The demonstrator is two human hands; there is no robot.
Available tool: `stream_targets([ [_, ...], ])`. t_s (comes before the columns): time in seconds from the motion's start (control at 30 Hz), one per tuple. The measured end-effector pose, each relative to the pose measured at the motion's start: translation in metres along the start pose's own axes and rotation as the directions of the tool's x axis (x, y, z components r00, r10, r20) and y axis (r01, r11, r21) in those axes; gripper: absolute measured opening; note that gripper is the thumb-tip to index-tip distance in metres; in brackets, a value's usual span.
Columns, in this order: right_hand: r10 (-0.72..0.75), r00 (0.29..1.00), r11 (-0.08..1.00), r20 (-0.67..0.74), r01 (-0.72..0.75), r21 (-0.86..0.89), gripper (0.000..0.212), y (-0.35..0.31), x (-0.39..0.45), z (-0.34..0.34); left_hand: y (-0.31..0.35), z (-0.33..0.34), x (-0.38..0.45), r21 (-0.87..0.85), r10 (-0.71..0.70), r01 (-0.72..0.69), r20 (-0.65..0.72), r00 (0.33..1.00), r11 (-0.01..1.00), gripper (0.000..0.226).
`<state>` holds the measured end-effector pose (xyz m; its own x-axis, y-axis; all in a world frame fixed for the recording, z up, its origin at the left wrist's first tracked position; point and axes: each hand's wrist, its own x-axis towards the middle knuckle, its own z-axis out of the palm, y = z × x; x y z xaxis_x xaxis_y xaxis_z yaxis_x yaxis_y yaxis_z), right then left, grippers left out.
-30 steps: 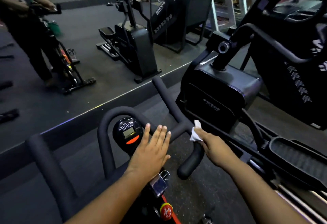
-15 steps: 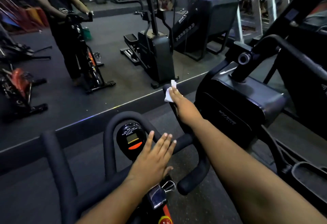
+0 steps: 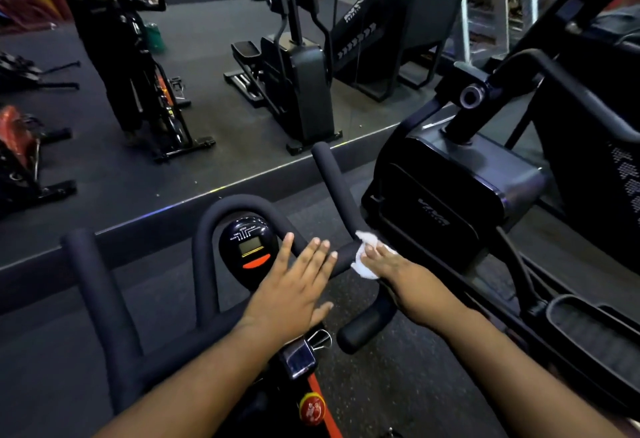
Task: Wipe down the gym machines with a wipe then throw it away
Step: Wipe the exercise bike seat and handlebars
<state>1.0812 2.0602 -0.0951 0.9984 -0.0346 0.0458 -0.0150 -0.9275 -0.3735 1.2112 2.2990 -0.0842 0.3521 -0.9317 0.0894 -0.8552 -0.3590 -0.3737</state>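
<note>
A black exercise bike's padded handlebar (image 3: 330, 174) fills the lower middle of the head view, with a round console (image 3: 250, 246) inside its centre loop. My right hand (image 3: 388, 266) presses a crumpled white wipe (image 3: 363, 257) against the bar where the right prong meets the crossbar. My left hand (image 3: 294, 288) lies flat with fingers spread on the crossbar just right of the console, holding nothing.
A black elliptical machine (image 3: 460, 181) stands close on the right, its foot pedal (image 3: 595, 330) at lower right. A wall mirror ahead reflects a person at a bike (image 3: 117, 56) and another elliptical (image 3: 298, 74). A red knob (image 3: 311, 408) sits below the handlebar.
My right hand has slid the wipe back down the right prong from its far tip to the junction by the crossbar. My left hand has stayed flat on the bar.
</note>
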Motion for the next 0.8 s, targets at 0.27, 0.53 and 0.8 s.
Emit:
stream_targets([
  [0.27, -0.031, 0.949, 0.995, -0.314, -0.002, -0.104, 0.059, -0.022, 0.109, -0.069, 0.001, -0.002, -0.002, 0.004, 0.006, -0.005, -0.023, 1.0, 1.0, 0.083],
  [0.53, -0.218, 0.976, 0.936, -0.025, 0.201, -0.289, 0.054, -0.003, 0.171, -0.047, -0.003, 0.0, -0.002, -0.034, 0.012, -0.013, -0.02, 1.0, 0.999, 0.084],
  [0.8, -0.103, 0.992, 0.98, -0.069, 0.114, 0.164, 0.054, 0.021, 0.047, -0.006, -0.002, 0.005, 0.0, -0.029, 0.001, -0.002, -0.024, 1.0, 1.0, 0.084],
])
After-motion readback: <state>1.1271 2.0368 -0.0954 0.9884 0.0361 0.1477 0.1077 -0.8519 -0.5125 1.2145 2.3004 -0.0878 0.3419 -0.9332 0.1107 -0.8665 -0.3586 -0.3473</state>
